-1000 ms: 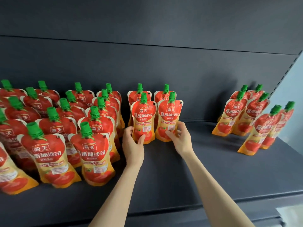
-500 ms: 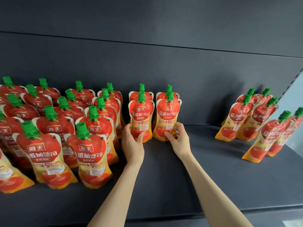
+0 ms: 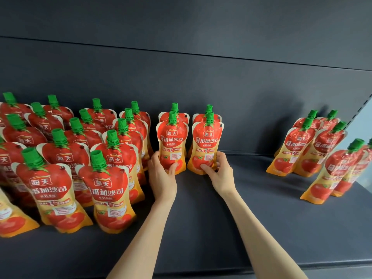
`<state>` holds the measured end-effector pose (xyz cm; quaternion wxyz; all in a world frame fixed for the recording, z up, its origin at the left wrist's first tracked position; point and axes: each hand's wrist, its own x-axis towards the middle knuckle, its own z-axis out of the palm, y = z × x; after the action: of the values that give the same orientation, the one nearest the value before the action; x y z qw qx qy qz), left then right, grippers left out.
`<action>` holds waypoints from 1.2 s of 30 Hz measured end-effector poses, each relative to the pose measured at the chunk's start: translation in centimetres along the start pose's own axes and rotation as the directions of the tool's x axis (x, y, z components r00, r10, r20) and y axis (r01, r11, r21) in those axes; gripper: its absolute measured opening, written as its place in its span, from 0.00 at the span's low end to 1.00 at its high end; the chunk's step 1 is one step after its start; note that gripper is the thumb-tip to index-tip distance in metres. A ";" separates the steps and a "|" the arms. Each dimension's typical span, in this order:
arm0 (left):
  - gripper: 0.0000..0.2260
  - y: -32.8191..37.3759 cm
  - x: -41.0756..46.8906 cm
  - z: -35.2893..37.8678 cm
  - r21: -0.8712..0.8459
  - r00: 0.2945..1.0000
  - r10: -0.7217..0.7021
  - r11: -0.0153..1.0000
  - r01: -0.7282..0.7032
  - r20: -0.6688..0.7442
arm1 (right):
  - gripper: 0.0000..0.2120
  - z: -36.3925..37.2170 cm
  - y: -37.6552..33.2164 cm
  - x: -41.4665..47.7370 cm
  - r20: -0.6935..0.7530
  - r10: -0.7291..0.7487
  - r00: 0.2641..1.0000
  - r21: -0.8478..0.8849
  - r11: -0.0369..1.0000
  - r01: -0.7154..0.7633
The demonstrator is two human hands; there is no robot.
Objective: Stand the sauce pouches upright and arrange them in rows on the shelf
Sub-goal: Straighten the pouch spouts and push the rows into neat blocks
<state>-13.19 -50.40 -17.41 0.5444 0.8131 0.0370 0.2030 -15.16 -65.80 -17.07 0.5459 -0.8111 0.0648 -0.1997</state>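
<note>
Red and orange tomato sauce pouches with green caps stand on a dark shelf (image 3: 201, 228). At the centre, two pouches stand side by side, each with another pouch right behind it. My left hand (image 3: 161, 174) grips the lower part of the left front pouch (image 3: 172, 141). My right hand (image 3: 220, 174) grips the base of the right front pouch (image 3: 207, 143). Both held pouches are upright with their bases on the shelf.
Several upright pouches in rows (image 3: 70, 158) fill the shelf's left side, close to my left hand. A smaller group of leaning pouches (image 3: 318, 154) stands at the right, by the shelf's side wall. The dark back panel (image 3: 201, 77) rises behind.
Both hands have pushed the two front pouches back a little, closer to the pouches behind them. My view has shifted slightly.
</note>
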 end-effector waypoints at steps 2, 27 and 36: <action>0.26 0.0 0.0 0.0 -0.003 1.000 0.002 1.000 -0.002 0.000 | 0.21 0.0 0.1 0.0 0.001 -0.006 1.000 -0.003 1.000 0.006; 0.25 0.3 0.1 -0.1 -0.017 0.999 -0.010 1.000 0.011 0.033 | 0.19 -0.2 0.3 -0.1 -0.004 0.001 1.000 0.037 0.999 -0.001; 0.25 0.3 0.1 0.0 -0.018 0.999 -0.015 1.000 0.015 0.036 | 0.20 -0.1 0.3 -0.1 -0.004 0.020 1.000 0.016 1.000 -0.020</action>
<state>-13.17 -50.49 -17.12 0.5538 0.8113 0.0315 0.1847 -15.24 -65.98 -17.30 0.5542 -0.8057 0.0722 -0.1964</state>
